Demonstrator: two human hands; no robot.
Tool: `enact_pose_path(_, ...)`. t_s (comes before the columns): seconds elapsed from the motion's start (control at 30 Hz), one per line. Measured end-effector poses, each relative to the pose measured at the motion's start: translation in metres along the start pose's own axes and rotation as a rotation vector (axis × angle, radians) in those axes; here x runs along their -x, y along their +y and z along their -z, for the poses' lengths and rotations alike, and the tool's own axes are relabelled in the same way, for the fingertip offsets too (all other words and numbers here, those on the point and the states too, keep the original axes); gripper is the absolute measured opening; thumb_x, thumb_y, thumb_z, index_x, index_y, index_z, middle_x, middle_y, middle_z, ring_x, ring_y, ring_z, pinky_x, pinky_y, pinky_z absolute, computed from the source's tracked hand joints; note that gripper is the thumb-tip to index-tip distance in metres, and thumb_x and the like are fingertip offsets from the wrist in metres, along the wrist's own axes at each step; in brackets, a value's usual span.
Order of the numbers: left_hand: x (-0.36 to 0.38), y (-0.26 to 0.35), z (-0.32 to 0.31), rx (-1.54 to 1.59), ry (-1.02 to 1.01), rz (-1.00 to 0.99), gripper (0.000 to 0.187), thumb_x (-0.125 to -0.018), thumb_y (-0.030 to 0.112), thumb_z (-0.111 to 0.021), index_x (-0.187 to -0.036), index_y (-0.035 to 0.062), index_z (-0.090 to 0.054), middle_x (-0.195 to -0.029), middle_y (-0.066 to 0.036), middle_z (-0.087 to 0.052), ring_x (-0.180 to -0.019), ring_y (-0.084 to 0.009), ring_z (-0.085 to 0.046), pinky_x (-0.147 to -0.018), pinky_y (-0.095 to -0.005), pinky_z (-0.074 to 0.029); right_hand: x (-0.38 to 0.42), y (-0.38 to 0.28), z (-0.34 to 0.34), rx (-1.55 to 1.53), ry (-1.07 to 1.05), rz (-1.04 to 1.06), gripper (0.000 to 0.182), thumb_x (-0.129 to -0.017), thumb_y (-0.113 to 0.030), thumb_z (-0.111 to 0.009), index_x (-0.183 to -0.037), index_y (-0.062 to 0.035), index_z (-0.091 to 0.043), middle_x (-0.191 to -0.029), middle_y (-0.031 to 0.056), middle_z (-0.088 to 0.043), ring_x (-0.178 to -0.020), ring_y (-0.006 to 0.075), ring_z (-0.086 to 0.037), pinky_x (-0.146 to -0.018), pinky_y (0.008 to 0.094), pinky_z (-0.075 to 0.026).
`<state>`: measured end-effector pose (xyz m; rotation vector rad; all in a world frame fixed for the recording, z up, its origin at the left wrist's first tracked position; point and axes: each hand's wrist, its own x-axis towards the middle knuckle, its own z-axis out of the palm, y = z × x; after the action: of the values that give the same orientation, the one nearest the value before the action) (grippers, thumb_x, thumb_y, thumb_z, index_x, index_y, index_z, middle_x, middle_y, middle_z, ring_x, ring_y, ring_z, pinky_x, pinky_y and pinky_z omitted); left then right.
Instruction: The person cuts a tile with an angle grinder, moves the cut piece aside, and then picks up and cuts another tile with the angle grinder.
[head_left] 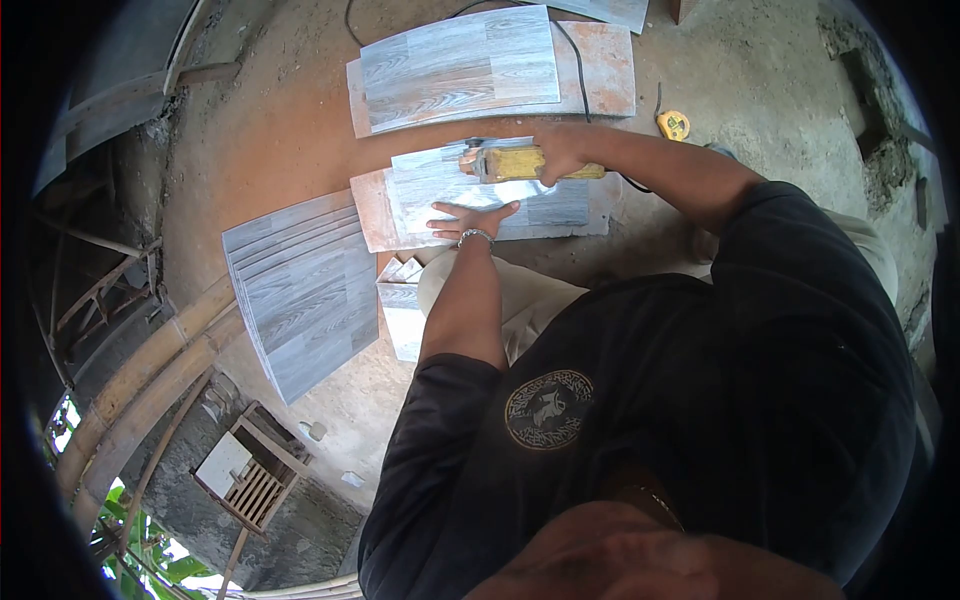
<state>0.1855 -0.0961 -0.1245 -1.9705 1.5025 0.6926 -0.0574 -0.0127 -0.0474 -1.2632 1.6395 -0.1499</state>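
Note:
My right hand [562, 153] is wrapped round the yellow body of an angle grinder [515, 164], whose head points left over a grey wood-pattern tile [555, 207]. My left hand [470, 218] lies on the same tile with its fingers spread, just below the grinder's head. Beneath this tile is a reddish, dusty tile [374, 208], showing at the left and right ends. The grinder's disc is largely hidden from above. A black cord [632, 184] runs from the grinder's rear end past my right forearm.
Fanned wood-pattern tiles [315, 300] lie at the left, beside narrow cut pieces [402, 310]. More tiles [460, 70] lie beyond the work, with a cable [580, 75] across them. A yellow tape measure [673, 125] rests on the floor at the right. Bamboo poles [160, 350] border the left.

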Motion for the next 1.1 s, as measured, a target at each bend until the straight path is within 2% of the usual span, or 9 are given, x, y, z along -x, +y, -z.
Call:
enact_pose_path(0.07,0.0,0.0,0.0,-0.006,-0.01,-0.003,0.181,-0.043,0.068,-0.097,-0.156,0.0095,0.032,-0.162,-0.032,0.028,-0.152,-0.0501,0.021,-0.126,-0.0557,-0.003,0.002,0.003,0.0,0.008,-0.01,-0.022,0.062,-0.062,-0.032,-0.082,-0.11,0.0054,-0.071,-0.107,0.027,-0.071,-0.099,0.0364,-0.07,-0.085,0.0429,-0.056)
enact_pose_path(0.1,0.0,0.001,-0.001,0.004,-0.003,0.01,0.181,-0.042,0.066,-0.098,-0.156,0.0115,0.031,-0.163,-0.031,0.028,-0.153,-0.0472,0.022,-0.127,-0.0557,-0.006,0.002,0.005,-0.001,0.008,-0.01,-0.023,0.062,-0.062,-0.032,-0.082,-0.11,0.0054,-0.071,-0.107,0.027,-0.071,-0.099,0.0364,-0.07,-0.085,0.0429,-0.056)
enact_pose_path(0.17,0.0,0.002,0.0,0.015,0.004,0.022,0.182,-0.04,0.065,-0.099,-0.157,0.0134,0.03,-0.163,-0.029,0.027,-0.154,-0.0443,0.022,-0.127,-0.0556,-0.009,0.002,0.011,-0.004,-0.026,0.039,0.024,0.062,-0.06,-0.035,-0.081,-0.104,0.0072,-0.072,-0.101,0.0266,-0.072,-0.092,0.0372,-0.071,-0.079,0.0438,-0.057)
enact_pose_path(0.37,0.0,0.002,-0.001,0.018,0.003,0.018,0.182,-0.041,0.064,-0.099,-0.157,0.0126,0.031,-0.163,-0.03,0.028,-0.153,-0.0454,0.024,-0.127,-0.0536,-0.004,0.019,0.01,0.0,-0.083,0.102,0.039,0.056,-0.06,-0.035,-0.08,-0.1,0.0045,-0.074,-0.1,0.0258,-0.073,-0.092,0.0362,-0.072,-0.08,0.0434,-0.057)
enact_pose_path(0.6,-0.002,0.0,-0.002,0.036,0.008,0.003,0.182,-0.041,0.063,-0.1,-0.157,0.0128,0.031,-0.163,-0.03,0.029,-0.153,-0.0458,0.025,-0.127,-0.0526,-0.001,0.008,0.027,-0.01,-0.032,0.075,0.025,0.055,-0.061,-0.036,-0.08,-0.098,0.0038,-0.074,-0.102,0.0266,-0.073,-0.094,0.0364,-0.072,-0.081,0.0436,-0.057)
enact_pose_path(0.87,-0.011,-0.002,-0.009,0.042,0.018,0.008,0.184,-0.039,0.064,-0.1,-0.156,0.014,0.032,-0.163,-0.03,0.029,-0.152,-0.0451,0.026,-0.127,-0.0532,-0.002,0.029,0.018,0.002,0.011,0.044,-0.015,0.073,-0.059,-0.032,-0.082,-0.12,0.0051,-0.066,-0.108,0.0264,-0.072,-0.1,0.0376,-0.07,-0.085,0.0432,-0.056)
enact_pose_path(0.93,-0.011,-0.002,-0.009,-0.026,0.038,-0.003,0.181,-0.042,0.071,-0.095,-0.156,0.0079,0.03,-0.163,-0.033,0.023,-0.153,-0.05,0.017,-0.127,-0.0567,-0.004,0.037,0.017,0.004,-0.016,0.061,0.0,0.067,-0.061,-0.033,-0.082,-0.114,0.0055,-0.069,-0.109,0.0268,-0.072,-0.101,0.0366,-0.07,-0.087,0.0427,-0.056)
enact_pose_path(0.97,-0.01,-0.002,-0.008,-0.023,0.036,-0.004,0.181,-0.042,0.071,-0.095,-0.156,0.0079,0.03,-0.163,-0.033,0.023,-0.153,-0.05,0.017,-0.127,-0.0567,-0.004,0.042,0.015,0.006,-0.046,0.073,0.013,0.062,-0.062,-0.034,-0.082,-0.108,0.0058,-0.071,-0.11,0.0272,-0.071,-0.102,0.0356,-0.07,-0.088,0.0422,-0.055)
enact_pose_path(1.1,-0.008,0.0,-0.007,-0.023,0.016,0.006,0.182,-0.041,0.072,-0.095,-0.156,0.0085,0.031,-0.163,-0.033,0.023,-0.153,-0.0495,0.018,-0.127,-0.0565,-0.003,0.04,0.022,0.006,0.002,0.035,-0.006,0.061,-0.063,-0.034,-0.083,-0.109,0.0047,-0.071,-0.11,0.0269,-0.071,-0.102,0.0351,-0.07,-0.089,0.042,-0.055)
